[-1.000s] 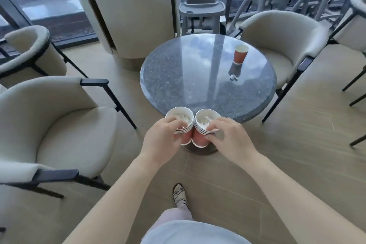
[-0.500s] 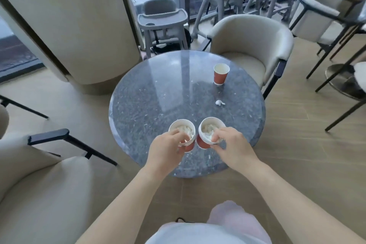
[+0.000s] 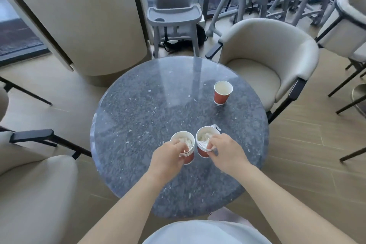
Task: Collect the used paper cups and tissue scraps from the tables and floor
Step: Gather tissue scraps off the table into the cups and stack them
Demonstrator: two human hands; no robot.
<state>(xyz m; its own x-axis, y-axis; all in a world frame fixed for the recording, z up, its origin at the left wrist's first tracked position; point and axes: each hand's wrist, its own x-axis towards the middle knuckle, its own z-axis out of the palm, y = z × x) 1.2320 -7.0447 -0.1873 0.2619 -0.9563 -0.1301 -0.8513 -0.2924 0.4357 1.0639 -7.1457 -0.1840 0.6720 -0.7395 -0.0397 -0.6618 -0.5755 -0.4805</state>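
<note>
Over the bench (image 3: 138, 121), left hand (image 3: 168, 157) grips the left stack (image 3: 188, 158), right hand (image 3: 228, 152) grips the right stack (image 3: 202, 151); beyond them, a scrap (image 3: 216, 126) and one cup (image 3: 222, 94).

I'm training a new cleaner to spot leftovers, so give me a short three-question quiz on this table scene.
1. True or false: the left hand grips the left cup stack, and the right hand grips the right cup stack.
2. How does the lone paper cup sit? A upright on the round table; B tipped over on it; C nested in the right cup stack.
3. How many loose items on the table are not yet collected?

Key: 1 true. 2 A. 3 two: the lone paper cup and the tissue scrap just beyond the right cup stack.
</note>
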